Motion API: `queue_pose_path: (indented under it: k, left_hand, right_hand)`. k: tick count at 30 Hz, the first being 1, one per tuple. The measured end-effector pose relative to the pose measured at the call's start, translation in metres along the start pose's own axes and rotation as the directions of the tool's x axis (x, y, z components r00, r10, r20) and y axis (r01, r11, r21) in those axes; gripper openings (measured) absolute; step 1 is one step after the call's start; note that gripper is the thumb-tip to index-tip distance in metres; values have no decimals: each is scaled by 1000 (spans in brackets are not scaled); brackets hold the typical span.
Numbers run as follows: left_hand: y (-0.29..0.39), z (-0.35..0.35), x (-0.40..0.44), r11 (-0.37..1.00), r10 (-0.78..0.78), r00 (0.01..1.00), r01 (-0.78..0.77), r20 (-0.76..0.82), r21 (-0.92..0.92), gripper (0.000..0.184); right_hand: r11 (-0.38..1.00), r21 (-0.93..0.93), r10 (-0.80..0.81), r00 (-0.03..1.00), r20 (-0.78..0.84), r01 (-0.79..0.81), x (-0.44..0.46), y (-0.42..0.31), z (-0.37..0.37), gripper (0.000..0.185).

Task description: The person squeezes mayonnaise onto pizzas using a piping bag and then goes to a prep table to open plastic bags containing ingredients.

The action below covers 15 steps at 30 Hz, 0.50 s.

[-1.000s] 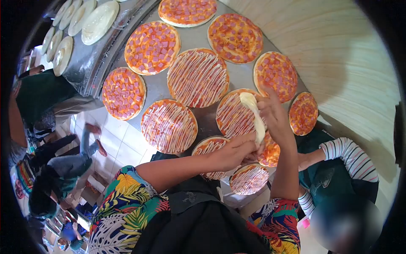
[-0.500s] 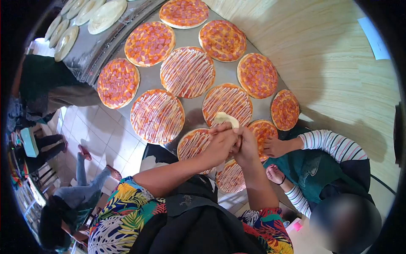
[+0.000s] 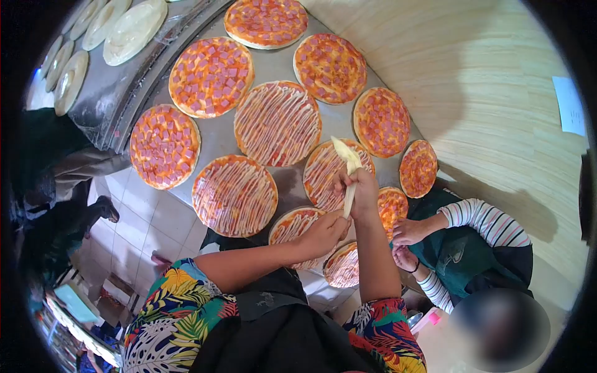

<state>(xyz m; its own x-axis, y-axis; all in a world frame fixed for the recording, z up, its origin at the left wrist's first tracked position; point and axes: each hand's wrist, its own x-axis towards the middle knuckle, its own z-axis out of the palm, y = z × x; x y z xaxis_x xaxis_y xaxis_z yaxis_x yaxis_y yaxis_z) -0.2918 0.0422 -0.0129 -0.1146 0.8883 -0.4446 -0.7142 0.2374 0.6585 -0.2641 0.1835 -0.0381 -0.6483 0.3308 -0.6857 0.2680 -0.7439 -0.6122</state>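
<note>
Above the smooth grey table (image 3: pixel 215 133), both hands (image 3: pixel 362 188) clench a tapered, probably plastic bag (image 3: pixel 351 160).

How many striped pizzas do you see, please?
5 striped pizzas: one central, one lower left, one under the bag, one past the left forearm, one between the forearms; more could be hidden.

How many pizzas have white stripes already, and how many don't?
Five striped pizzas look done. The left hand and right hand hold what looks like a piping bag over one of them. Seven unstriped pizzas may be left, if those get white lines too, so maybe not quite halfway.
</note>
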Motion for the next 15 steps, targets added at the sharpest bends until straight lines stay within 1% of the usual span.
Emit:
queue_pose_path:
  k: [2,4,5,7,8,9,11,15]
  left_hand:
    - [6,-8,4,1000,7,1000,-7,19,19,17]
    - [13,-15,6,994,46,999,-47,14,99,18]
    - [15,-20,8,994,48,999,-49,16,101,18]
    - [19,-28,9,972,58,998,-62,23,225,19]
    - [22,-32,10,956,63,998,-68,28,284,19]
    - [24,-34,11,956,63,998,-69,30,284,19]
    - [31,-39,16,977,37,999,-38,8,208,22]
    - [30,-50,28,976,88,996,-82,-20,200,22]
  right_hand:
    - [1000,27,-4,999,-39,6,9,-4,8,15]
    - [998,57,-6,997,-71,10,18,-10,16,15]
    - [997,83,7,996,-89,0,23,-13,19,15]
    - [994,112,21,994,-108,-9,32,-20,24,15]
    - [989,146,57,991,-124,-39,36,-25,25,15]
    - [982,179,93,986,-139,-68,41,-29,27,16]
    - [978,197,94,988,-126,-68,49,-36,32,13]
    - [955,292,73,993,-88,-45,65,-50,37,12]
